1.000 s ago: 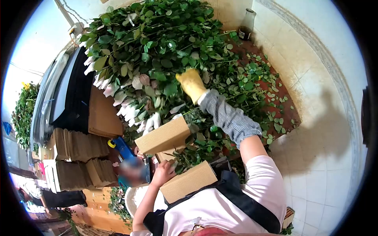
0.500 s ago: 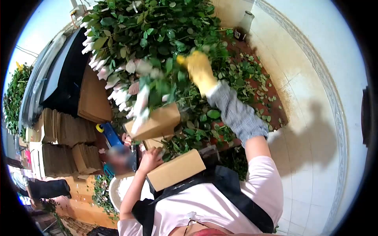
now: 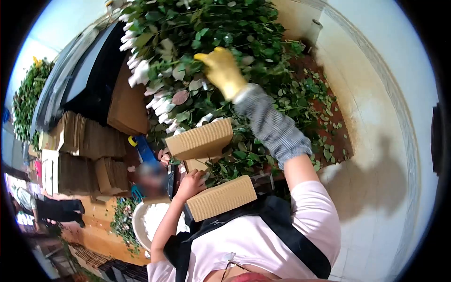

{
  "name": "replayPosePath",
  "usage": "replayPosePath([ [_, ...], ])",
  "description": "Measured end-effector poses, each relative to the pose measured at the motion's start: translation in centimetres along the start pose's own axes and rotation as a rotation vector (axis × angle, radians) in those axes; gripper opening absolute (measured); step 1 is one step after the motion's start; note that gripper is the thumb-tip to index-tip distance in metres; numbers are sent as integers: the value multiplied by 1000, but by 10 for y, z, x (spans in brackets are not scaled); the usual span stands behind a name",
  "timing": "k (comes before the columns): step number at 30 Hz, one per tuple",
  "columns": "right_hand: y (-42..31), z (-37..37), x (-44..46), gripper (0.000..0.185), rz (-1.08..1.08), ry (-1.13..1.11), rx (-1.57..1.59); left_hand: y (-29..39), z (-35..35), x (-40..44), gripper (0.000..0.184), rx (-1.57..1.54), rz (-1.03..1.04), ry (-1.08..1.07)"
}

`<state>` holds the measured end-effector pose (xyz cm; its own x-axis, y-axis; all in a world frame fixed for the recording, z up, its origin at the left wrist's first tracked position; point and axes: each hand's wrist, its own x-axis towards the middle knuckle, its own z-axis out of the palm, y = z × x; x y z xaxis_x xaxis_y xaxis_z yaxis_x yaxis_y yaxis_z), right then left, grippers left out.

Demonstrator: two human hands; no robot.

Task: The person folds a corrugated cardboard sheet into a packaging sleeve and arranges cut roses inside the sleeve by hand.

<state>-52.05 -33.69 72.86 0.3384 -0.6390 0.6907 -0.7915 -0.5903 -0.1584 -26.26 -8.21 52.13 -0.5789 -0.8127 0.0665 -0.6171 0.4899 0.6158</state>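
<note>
My right hand (image 3: 224,74), in a yellow glove, is closed over the big heap of leafy roses (image 3: 225,28). It appears to grip the stem of a rose (image 3: 139,74) whose pale, sleeved head points left; the stem itself is lost among leaves. Below, a corrugated cardboard wrap (image 3: 199,139) stands folded, its near flap (image 3: 221,198) by my body and leafy stems (image 3: 244,164) between the flaps. At the wrap's left end rests my bare left hand (image 3: 191,184), fingers bent inward. What lies under those fingertips is hidden.
Stacks of folded cardboard (image 3: 89,141) stand at left, near a blue tool (image 3: 144,151) and a white bin (image 3: 140,225). Loose leaves lie on the red surface (image 3: 345,136) along the tiled wall (image 3: 361,103). Farther off at left stands another person (image 3: 56,209).
My right hand has moved left over the heap, and the pale rose head has swung up and away from the cardboard wrap. My left hand stays at the wrap. The view has shifted slightly.
</note>
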Motion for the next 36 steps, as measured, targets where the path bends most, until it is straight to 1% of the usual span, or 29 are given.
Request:
replayPosePath([
  [1,-5,-30,-6,52,-123,50,-71,-9,10,-4,41,-10,-29,22],
  [3,-9,-78,-32,55,-244,5,-244,-15,18,-6,42,-93,-27,93],
  [4,-22,-105,-44,56,-232,-67,-246,-15,20,-7,43,-147,-10,146],
  [6,-23,-132,-87,54,-344,-233,4,-12,17,-8,46,-146,-64,117],
  [7,-25,-129,-121,56,-318,-337,-111,-11,16,-8,46,-103,-66,82],
  [8,-35,-125,-138,52,-57,-744,-66,-10,14,-7,46,-59,-65,43],
  [9,-34,-104,-171,45,26,-746,12,-6,9,-5,46,-66,-58,29],
  [11,-21,-53,-248,16,-11,-731,-128,5,-2,-1,44,-6,-48,-24],
  [12,-15,-27,-286,15,-29,-723,-198,8,-5,2,44,-1,-39,-49],
  [14,-14,1,-325,27,37,-819,-276,8,-7,6,38,13,2,-63],
  [15,-8,16,-350,26,459,-599,384,5,-7,8,35,23,6,-106],
  [16,-10,16,-354,23,478,-554,474,4,-9,11,32,34,11,-149],
  [17,-11,16,-357,20,494,-510,564,5,-10,14,25,157,128,-101],
  [18,-21,0,-337,16,143,-675,75,19,-21,18,20,341,102,-175],
  [19,-23,-6,-335,11,85,-847,49,20,-21,21,18,418,163,-77],
  [20,-25,-11,-332,20,19,-1017,32,18,-16,22,17,490,236,26],
  [22,-17,-22,-335,34,55,-932,220,-1,4,14,22,366,63,-76],
  [24,-10,-22,-344,36,462,-942,524,12,-6,14,36,222,59,-30],
  [25,-3,-26,-332,40,261,-979,492,13,-4,12,43,140,39,9],
  [26,7,-33,-321,53,401,-1211,586,12,-1,10,50,58,15,45],
  [28,32,-47,-287,62,225,-1264,628,5,5,6,62,-13,-121,33],
  [29,33,-69,-237,61,400,-1416,536,13,-1,8,64,-83,-206,-21],
  [30,42,-79,-212,51,390,-1212,409,10,-1,8,66,-81,-257,-58],
  [31,54,-76,-199,40,368,-899,278,9,-3,9,68,66,-176,-63],
  [32,70,-59,-186,36,350,-606,244,8,-5,11,69,211,-97,-68],
  [33,89,-34,-177,38,224,-273,153,8,-5,13,69,300,-61,-61],
  [34,80,-48,-140,44,362,-536,-100,10,-6,16,69,305,-57,-68],
  [35,105,-9,-147,49,104,-241,-335,13,-7,20,68,332,-23,-74],
  [36,131,22,-152,44,96,-340,-419,16,-8,23,67,356,11,-83],
])
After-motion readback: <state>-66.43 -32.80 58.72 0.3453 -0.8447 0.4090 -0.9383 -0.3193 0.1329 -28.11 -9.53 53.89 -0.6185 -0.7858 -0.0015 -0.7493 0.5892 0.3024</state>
